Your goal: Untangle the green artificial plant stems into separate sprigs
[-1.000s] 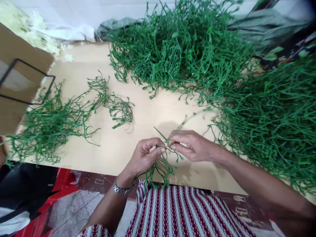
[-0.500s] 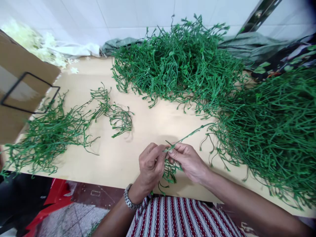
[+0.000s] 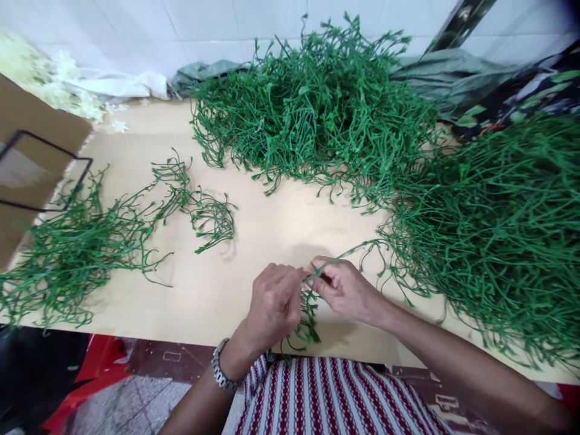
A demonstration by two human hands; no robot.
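My left hand (image 3: 276,302), with a metal-band watch at its wrist, is closed on a bunch of green artificial plant stems (image 3: 309,323) that hangs below its fingers. My right hand (image 3: 342,287) pinches a single green plastic stem (image 3: 347,252) close to my left fingertips. That stem slants up to the right, its far end near the large right-hand heap. Both hands meet just above the table, in front of the striped shirt. Where the stem joins the bunch is hidden by my fingers.
Green stems form a heap (image 3: 312,115) along the wall and a bigger heap (image 3: 498,235) at right. A looser pile (image 3: 86,254) and a small cluster (image 3: 212,217) lie left on the table (image 3: 203,302). A cardboard box (image 3: 40,127) and cream flowers (image 3: 49,78) stand far left.
My left hand has rolled over, its back now facing up more. The stem in my right hand has dropped to a lower slant. The whole view has shifted slightly.
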